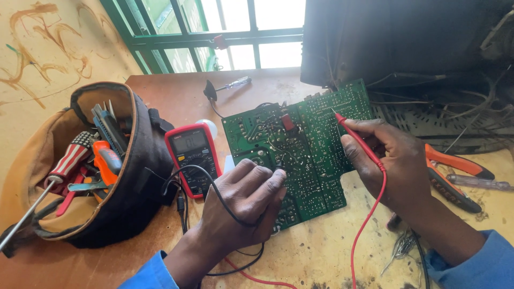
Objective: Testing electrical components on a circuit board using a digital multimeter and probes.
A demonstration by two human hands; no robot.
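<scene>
A worn yellowish-brown desk (pixel 321 251) fills the frame, with a green-barred window (pixel 214 37) at the top and a stained tan wall at the upper left. At the left of the frame a dark, tan-rimmed tool bag (pixel 134 176) lies open on the desk; inside it are a screwdriver with a red-and-white striped handle (pixel 69 158), an orange-handled tool (pixel 107 160) and several blue-grey tools standing near the bag's upper rim. Just right of the bag lies a red-cased multimeter (pixel 191 155) with a grey display at its top and a dial below. A green circuit board (pixel 300 144) lies in the middle of the frame, solder side up, tilted so its far corner points to the upper right, where it reaches the dark open casing (pixel 407 43) of an appliance with loose wires. The left hand (pixel 243 206) rests at the board's lower left edge, its curled fingers closed round a black probe whose black lead (pixel 214 187) loops back over the wrist. The right hand (pixel 393 160) pinches a red probe (pixel 353 136) like a pen, its tip touching the board's upper right part, its red lead (pixel 369 214) hanging towards the bottom of the frame. Orange-handled pliers (pixel 455 171) lie just beyond the right hand, and a small screwdriver (pixel 233 83) lies near the window. Both sleeves are blue.
</scene>
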